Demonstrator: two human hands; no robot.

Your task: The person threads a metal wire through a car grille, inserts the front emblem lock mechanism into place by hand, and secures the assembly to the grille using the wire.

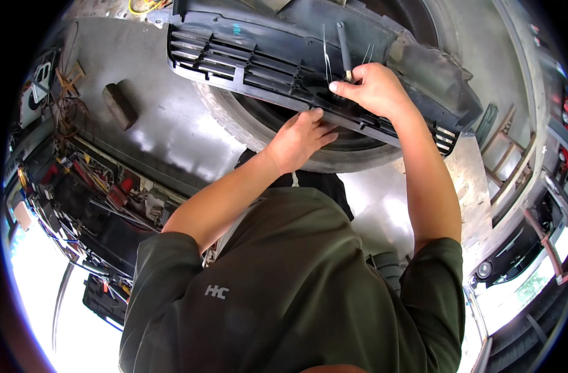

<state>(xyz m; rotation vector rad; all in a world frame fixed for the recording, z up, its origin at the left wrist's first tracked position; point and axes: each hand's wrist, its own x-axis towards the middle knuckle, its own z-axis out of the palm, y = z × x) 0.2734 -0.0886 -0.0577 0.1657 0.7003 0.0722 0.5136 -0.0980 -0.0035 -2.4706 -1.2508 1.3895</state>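
Note:
A long black plastic car grille panel (246,69) with slats lies across a tyre (225,112), reaching from upper left to right. My left hand (299,140) is closed at the panel's near edge, fingertips on the rim and the other fingers curled below it. Over the panel's middle, my right hand (377,90) is bent in a pinch, thumb pointing left; what lies between its fingers is hidden. A slim grey rod (344,46) with a paler lower end meets these fingers. Thin pale wires (326,56) stand up just left of the rod.
A brown block (120,105) lies on the grey floor at left. Beyond it runs a bench (119,199) cluttered with tools. A wooden ladder-like frame (507,149) stands at right. Yellow cord (146,6) shows at the top left, and a dark car (514,248) at far right.

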